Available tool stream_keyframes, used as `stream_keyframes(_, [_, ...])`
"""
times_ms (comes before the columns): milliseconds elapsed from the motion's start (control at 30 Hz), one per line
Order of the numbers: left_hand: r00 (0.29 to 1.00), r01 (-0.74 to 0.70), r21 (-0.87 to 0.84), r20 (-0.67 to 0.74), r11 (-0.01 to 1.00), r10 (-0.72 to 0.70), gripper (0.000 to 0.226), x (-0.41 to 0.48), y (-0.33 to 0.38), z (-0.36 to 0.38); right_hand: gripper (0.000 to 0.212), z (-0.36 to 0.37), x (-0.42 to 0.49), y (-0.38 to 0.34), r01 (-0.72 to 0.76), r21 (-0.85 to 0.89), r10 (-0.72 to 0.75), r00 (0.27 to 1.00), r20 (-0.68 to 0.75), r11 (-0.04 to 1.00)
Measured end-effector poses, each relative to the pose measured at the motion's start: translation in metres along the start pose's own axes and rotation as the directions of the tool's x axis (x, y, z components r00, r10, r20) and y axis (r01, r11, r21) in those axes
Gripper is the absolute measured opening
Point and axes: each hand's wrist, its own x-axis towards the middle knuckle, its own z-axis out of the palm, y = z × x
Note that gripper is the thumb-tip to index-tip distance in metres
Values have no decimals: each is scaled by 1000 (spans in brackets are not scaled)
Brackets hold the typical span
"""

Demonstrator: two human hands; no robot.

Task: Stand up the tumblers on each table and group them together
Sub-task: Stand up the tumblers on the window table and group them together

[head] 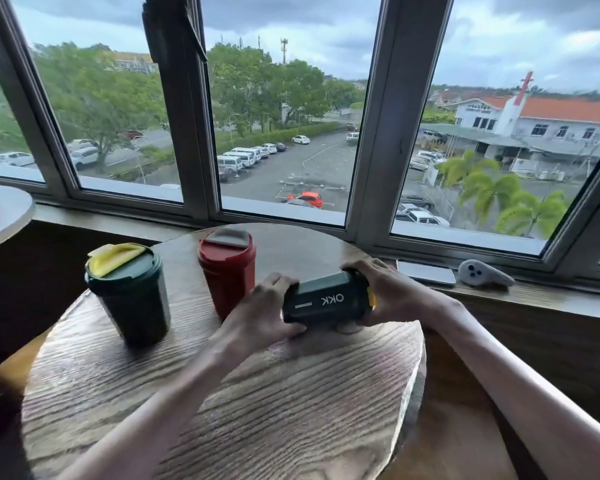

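1. Underneath everything is a round wooden tabletop (pixel 222 393) with strong grain, set against a wide window (pixel 284 133) that looks over a car park, trees and a red-roofed building.
2. Behind the tabletop runs a wooden sill (pixel 551 299); on it lie a phone (pixel 426 271), face up, and just beside that a grey controller (pixel 485 273).
3. Off past the tabletop's left side, the edge of a second round table (pixel 0 213) shows.
4. A dark green tumbler (pixel 130 296) with a yellow flap on its lid stands upright on the tabletop's left part.
5. A red tumbler (pixel 227 271) with a grey lid stands upright toward the tabletop's back, near the green one but apart from it.
6. A third, dark tumbler (pixel 326 299) lies sideways near the tabletop's right rim, close beside the red tumbler, its white "OKK" lettering upside down and a strip of yellow at its lid end.
7. The left hand (pixel 267 306) has its fingers wrapped on the base end of that tumbler.
8. The right hand (pixel 385 289) has its fingers closed over the lid end.
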Motion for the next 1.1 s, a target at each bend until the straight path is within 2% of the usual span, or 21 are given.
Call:
stream_keyframes(133, [998,-47,-122,-54,991,40,75,-5,-7,2,94,-11,-7,4,80,166,-77,997,-26,983])
stream_keyframes(200, [997,-24,-329,-72,944,0,75,-6,-9,2,92,-29,-10,-2,116,285,-108,993,-46,952])
stream_keyframes(267, [997,21,-571,-54,820,-63,72,-5,-6,2,90,-50,-11,-13,141,405,-114,989,-91,903])
stream_keyframes(333, [993,43,-744,-43,666,-113,75,-3,1,2,84,-66,-10,-28,120,513,-55,989,-140,850])
stream_keyframes(433, [989,12,-888,-57,460,-136,82,2,13,4,83,-73,-10,-51,117,665,61,969,-238,738])
stream_keyframes(500, [989,-2,-915,-62,403,-136,81,3,19,6,80,-68,-12,-62,125,766,119,960,-255,631])
stream_keyframes(600, [988,25,-880,-52,473,-148,80,1,19,9,65,-55,-16,-70,161,830,167,942,-290,534])
stream_keyframes(733, [994,98,-678,36,728,-101,55,2,10,6,75,-37,-19,-66,130,843,214,937,-277,522])
stream_keyframes(800, [994,106,-584,64,805,-85,49,1,7,6,79,-25,-21,-63,108,832,213,941,-261,544])
stream_keyframes(933, [993,114,-534,94,838,-76,55,-4,3,14,80,-4,-26,-59,68,851,251,940,-229,520])
stream_keyframes(1100, [984,169,-551,140,817,-109,65,-10,-1,25,88,13,-29,-52,-6,837,323,924,-205,548])
